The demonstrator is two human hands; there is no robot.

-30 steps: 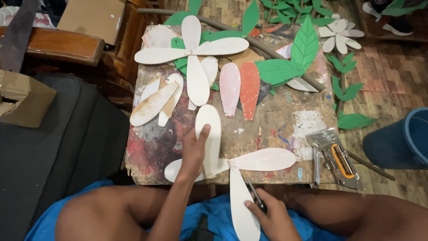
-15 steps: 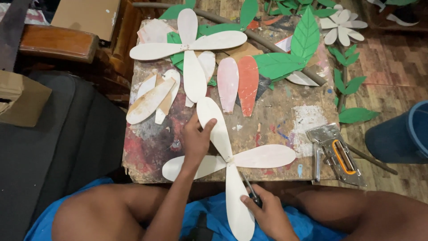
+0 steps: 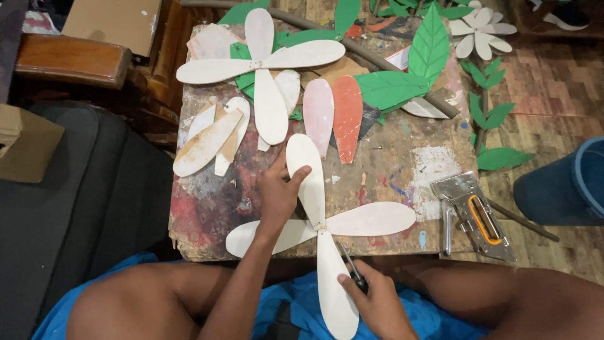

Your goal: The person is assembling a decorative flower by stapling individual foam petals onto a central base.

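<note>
A white four-petal cardboard flower (image 3: 371,219) lies at the near edge of a paint-stained wooden table (image 3: 402,164). My left hand (image 3: 278,192) presses flat on its upper petal, fingers spread, holding it down. My right hand (image 3: 371,301) is closed around a thin dark-handled tool (image 3: 350,269) whose tip points at the flower's centre, beside the lower petal that hangs over the table edge toward my lap.
A second white flower (image 3: 264,60), loose white petals (image 3: 211,141), a pink petal (image 3: 318,113) and an orange petal (image 3: 347,116) lie farther back. Green paper leaves (image 3: 402,85) lie along a stick. A metal staple gun (image 3: 472,214) rests at right, beside a blue bucket (image 3: 576,189).
The flower has been turned on the table, its petals rotating. My left hand slid up the upper petal. The right hand stays at the lower petal with the tool.
</note>
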